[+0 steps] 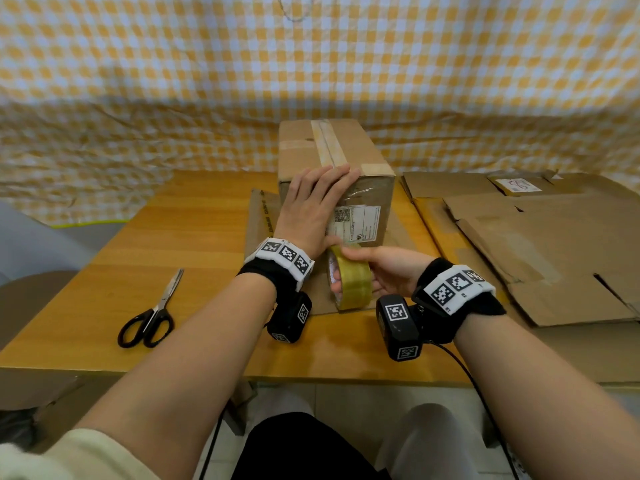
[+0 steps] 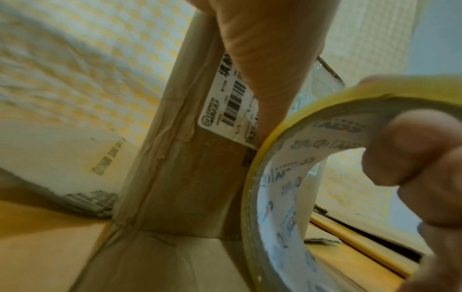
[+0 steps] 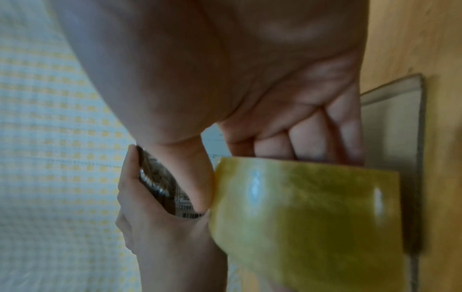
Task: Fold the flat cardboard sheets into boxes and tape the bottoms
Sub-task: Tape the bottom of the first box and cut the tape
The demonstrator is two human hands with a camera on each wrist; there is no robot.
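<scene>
A brown cardboard box (image 1: 346,150) stands on a flat cardboard sheet (image 1: 258,216) in the middle of the wooden table. A strip of tape (image 1: 327,143) runs along its top seam. My left hand (image 1: 311,206) lies flat over the box's near top edge, with straight fingers pressing there and the thumb down on the front face by the shipping label (image 1: 358,220). Just in front of the box, my right hand (image 1: 384,271) grips a yellowish tape roll (image 1: 351,282), fingers through its core (image 2: 287,187). The right wrist view shows the roll (image 3: 312,217) close up.
Black-handled scissors (image 1: 152,313) lie shut on the table (image 1: 194,237) at the left. Several flat cardboard sheets (image 1: 536,244) are stacked at the right. A yellow checked cloth (image 1: 173,81) hangs behind the table.
</scene>
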